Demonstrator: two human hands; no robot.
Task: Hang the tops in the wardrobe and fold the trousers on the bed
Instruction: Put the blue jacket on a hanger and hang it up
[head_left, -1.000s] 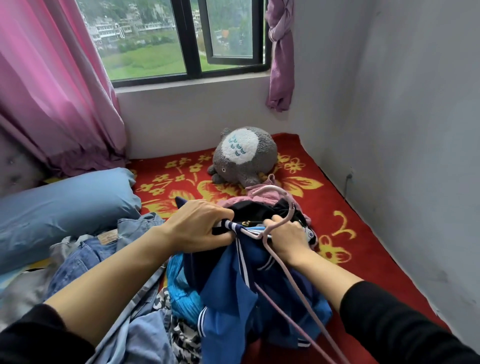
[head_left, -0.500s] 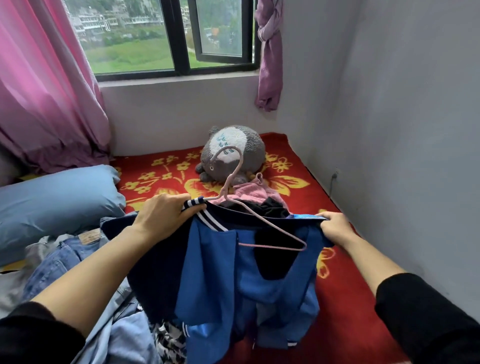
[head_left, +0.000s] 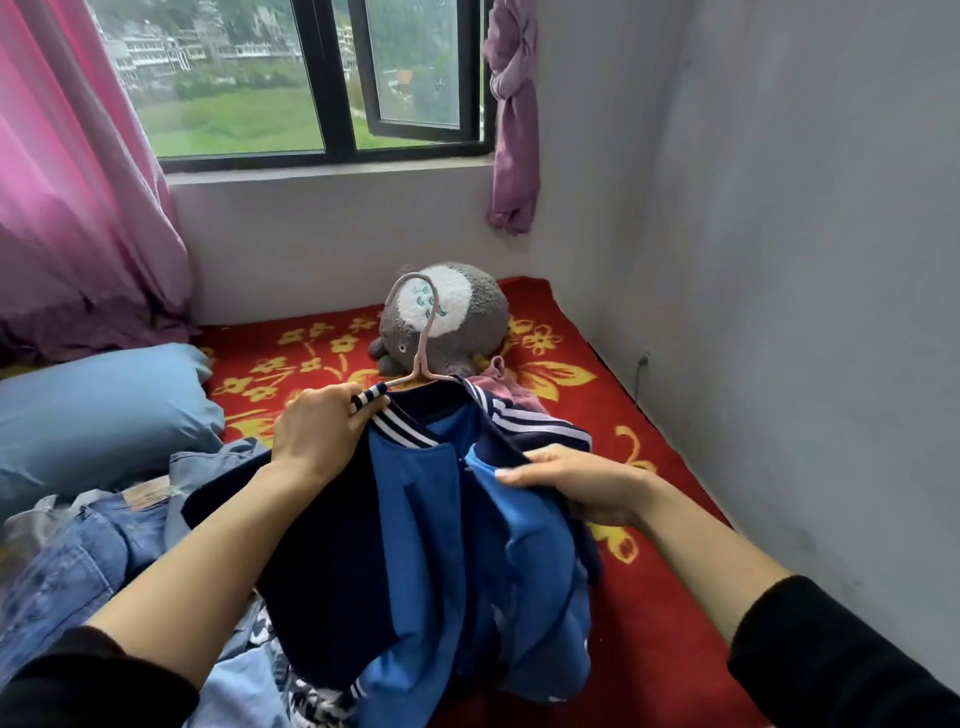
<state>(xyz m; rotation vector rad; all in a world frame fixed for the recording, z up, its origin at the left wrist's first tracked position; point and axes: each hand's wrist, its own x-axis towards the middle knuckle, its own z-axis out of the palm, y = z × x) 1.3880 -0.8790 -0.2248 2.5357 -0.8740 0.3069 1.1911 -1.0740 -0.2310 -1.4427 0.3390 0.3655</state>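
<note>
Jacket (head_left: 415, 519), the blue-and-navy one, is draped on the pink hanger (head_left: 423, 338) right in front of me over the bed (head_left: 649, 649), hook pointing up and away toward the plush toy (head_left: 467, 312). My left hand (head_left: 317, 436) is clenched round the striped collar and hanger shoulder, so it's nearest the hook and I reckon it does the carrying. My right hand (head_left: 576, 486) pinches the front panel, lower and to the right. Wardrobe isn't in view. Jeans (head_left: 78, 561) lie unfolded on my left.
</note>
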